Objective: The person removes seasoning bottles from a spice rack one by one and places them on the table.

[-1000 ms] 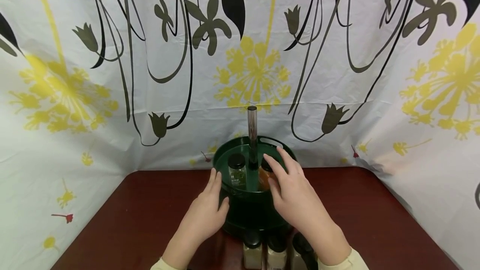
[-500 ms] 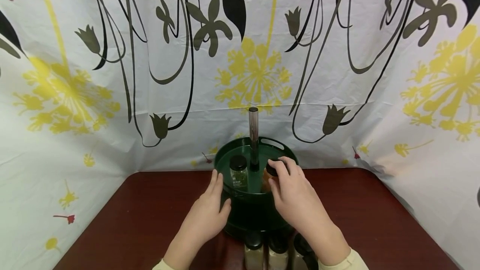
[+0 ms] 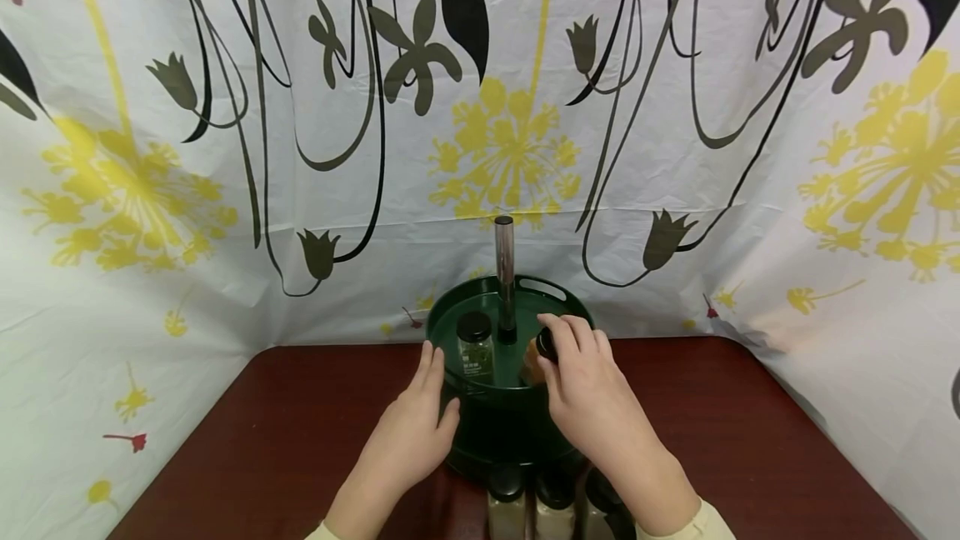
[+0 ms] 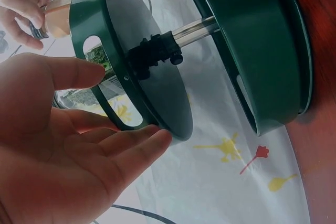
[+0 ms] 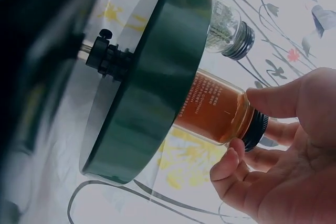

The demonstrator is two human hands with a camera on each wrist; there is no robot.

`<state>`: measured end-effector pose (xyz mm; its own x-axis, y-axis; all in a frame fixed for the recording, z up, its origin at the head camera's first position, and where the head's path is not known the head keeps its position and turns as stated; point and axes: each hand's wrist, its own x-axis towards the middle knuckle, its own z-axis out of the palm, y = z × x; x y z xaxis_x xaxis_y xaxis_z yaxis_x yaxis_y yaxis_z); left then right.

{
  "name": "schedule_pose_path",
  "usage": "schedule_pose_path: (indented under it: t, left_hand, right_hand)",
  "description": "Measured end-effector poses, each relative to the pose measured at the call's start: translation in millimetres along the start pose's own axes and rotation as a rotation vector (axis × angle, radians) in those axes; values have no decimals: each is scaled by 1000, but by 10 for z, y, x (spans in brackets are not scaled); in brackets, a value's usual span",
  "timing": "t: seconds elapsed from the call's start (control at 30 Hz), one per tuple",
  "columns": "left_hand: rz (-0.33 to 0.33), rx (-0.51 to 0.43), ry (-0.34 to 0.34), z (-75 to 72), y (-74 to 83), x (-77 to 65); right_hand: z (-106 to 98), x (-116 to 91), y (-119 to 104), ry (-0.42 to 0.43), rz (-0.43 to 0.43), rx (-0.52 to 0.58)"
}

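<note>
A two-tier green round tray stand (image 3: 457, 293) stands on the table, with a metal post through its middle. On the upper tier are a jar of green dried herb (image 3: 476, 357) and an orange-brown spice jar (image 3: 532, 367), both black-lidded. My right hand (image 3: 600, 394) holds the orange-brown jar near its lid (image 5: 257, 129), thumb on one side and fingers on the other; the jar leans right in the head view. My left hand (image 3: 408, 419) rests with fairly straight fingers against the upper tier's rim, beside its handle slot in the left wrist view.
Several black-capped jars (image 3: 555, 511) stand in a row in front of the stand, partly under my right forearm. The dark red table (image 3: 315, 415) extends to both sides. A flower-printed curtain (image 3: 360, 190) hangs close behind the stand.
My right hand has closed its fingers on the orange-brown jar, which now leans to the right. My left hand has stayed at the rim.
</note>
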<state>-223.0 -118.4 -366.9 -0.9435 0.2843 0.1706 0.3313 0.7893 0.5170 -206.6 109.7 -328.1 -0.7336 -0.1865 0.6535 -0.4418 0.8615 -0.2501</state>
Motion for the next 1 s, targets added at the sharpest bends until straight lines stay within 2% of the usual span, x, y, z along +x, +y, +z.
schedule_pose_path:
  t: [0.33, 0.7, 1.0]
  left_hand:
    - [2, 3, 4, -5, -1, -8]
    - [2, 4, 4, 0, -8, -1]
    - [17, 5, 7, -2, -28, -2]
  right_hand:
    - [-84, -8, -24, 9, 20, 66]
    - [-317, -60, -124, 125, 15, 146]
    - [-494, -136, -230, 47, 68, 236]
